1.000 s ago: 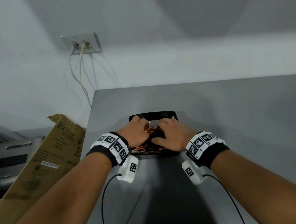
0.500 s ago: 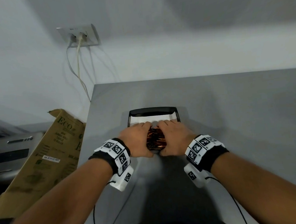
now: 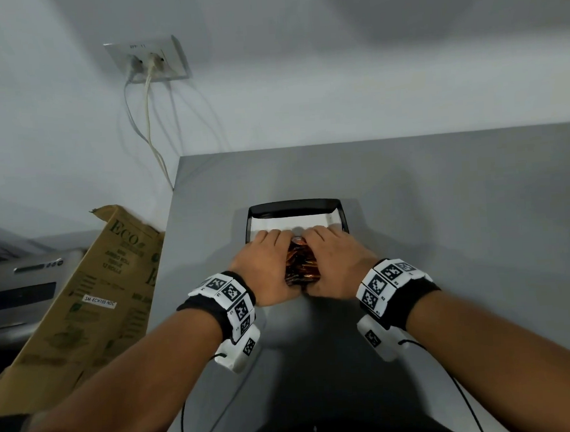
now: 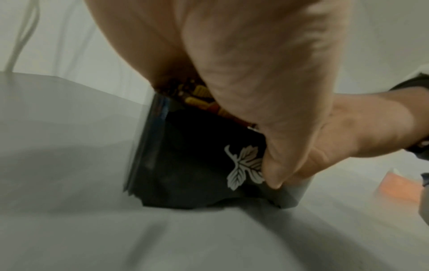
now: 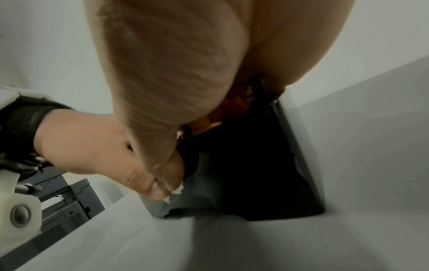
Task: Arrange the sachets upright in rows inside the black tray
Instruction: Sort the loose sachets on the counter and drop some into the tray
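A black tray (image 3: 294, 204) lies on the grey table, its far part showing a white floor. At its near end a bundle of copper-brown sachets (image 3: 300, 265) stands on edge, squeezed between both hands. My left hand (image 3: 265, 267) grips the bundle's left side and my right hand (image 3: 338, 262) its right side, thumbs meeting at the near end. The left wrist view shows red-and-yellow sachet print (image 4: 204, 99) under the palm above a black face with a white leaf (image 4: 241, 165). In the right wrist view the sachets (image 5: 209, 121) sit above the dark tray wall (image 5: 267, 165).
A brown cardboard box (image 3: 91, 294) leans against the table's left edge, with a grey printer (image 3: 18, 292) behind it. A wall socket (image 3: 149, 60) with hanging cables is at the back left. The grey table (image 3: 462, 238) stretches to the right.
The sachets lay loose under spread hands a second ago; now both hands have closed in and pressed them into one tight upright bundle at the tray's near end, baring the white far floor.
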The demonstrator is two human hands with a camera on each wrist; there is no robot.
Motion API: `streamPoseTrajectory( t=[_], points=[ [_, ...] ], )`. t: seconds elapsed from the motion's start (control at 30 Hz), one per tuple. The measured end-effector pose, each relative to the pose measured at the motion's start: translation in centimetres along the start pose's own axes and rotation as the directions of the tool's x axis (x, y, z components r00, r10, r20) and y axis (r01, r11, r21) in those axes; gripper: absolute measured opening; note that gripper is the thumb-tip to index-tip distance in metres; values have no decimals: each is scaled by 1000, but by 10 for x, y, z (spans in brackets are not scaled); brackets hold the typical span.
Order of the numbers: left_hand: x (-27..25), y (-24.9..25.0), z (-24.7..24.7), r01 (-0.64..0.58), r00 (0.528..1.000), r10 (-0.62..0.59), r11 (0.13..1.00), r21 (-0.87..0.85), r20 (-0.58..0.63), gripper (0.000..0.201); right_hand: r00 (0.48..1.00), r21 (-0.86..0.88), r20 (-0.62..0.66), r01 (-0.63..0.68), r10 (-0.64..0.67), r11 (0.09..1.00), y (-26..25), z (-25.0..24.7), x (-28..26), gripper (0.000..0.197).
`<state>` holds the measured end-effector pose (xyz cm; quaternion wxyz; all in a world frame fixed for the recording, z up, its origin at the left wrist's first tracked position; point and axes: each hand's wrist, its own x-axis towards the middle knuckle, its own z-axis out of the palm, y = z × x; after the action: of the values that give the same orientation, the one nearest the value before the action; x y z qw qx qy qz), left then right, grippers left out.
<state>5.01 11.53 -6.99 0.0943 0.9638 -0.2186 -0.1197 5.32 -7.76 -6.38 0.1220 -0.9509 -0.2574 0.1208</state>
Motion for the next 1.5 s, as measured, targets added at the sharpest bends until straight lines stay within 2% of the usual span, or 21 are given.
streamPoseTrajectory(
  t=[0.2, 0.3, 0.47, 0.6, 0.83, 0.97, 1.1, 1.2, 1.33, 1.5],
  points=[
    [2, 0, -8, 13, 998, -12, 1000, -8, 68, 109, 999, -12, 47, -25, 25, 1000, -1, -6, 0, 93],
    [4, -1, -21, 35, 991, -24, 996, -79, 131, 111, 996, 18, 85, -23, 21, 1000, 1, -15, 5, 93],
    [7, -3, -34, 71, 982, -44, 987, -143, 186, 94, 981, -14, 190, -45, 47, 999, 4, -25, 12, 91],
    [6, -4, -38, 95, 976, -61, 983, -155, 209, 85, 973, -16, 221, -60, 62, 998, 5, -35, 10, 87],
    [7, -8, -48, 75, 981, -34, 974, -212, 190, 99, 964, 76, 252, -111, 88, 991, 16, -42, 10, 102],
    [10, -12, -51, 82, 976, -30, 968, -236, 215, 106, 959, 259, 269, -160, 87, 953, 24, -49, 12, 78],
    [13, -13, -50, 89, 971, -21, 957, -276, 240, 91, 950, 280, 297, -184, 97, 942, 27, -61, 16, 49],
    [14, -15, -48, 92, 969, -24, 958, -270, 245, 93, 942, 291, 321, -200, 101, 936, 28, -64, 19, 47],
    [14, -20, -47, 88, 977, -27, 955, -283, 213, 82, 944, 358, 307, -233, 121, 904, 33, -62, 22, 50],
    [15, -19, -44, 85, 980, -31, 959, -270, 197, 66, 947, 269, 301, -199, 114, 942, 35, -61, 23, 49]
  ],
)
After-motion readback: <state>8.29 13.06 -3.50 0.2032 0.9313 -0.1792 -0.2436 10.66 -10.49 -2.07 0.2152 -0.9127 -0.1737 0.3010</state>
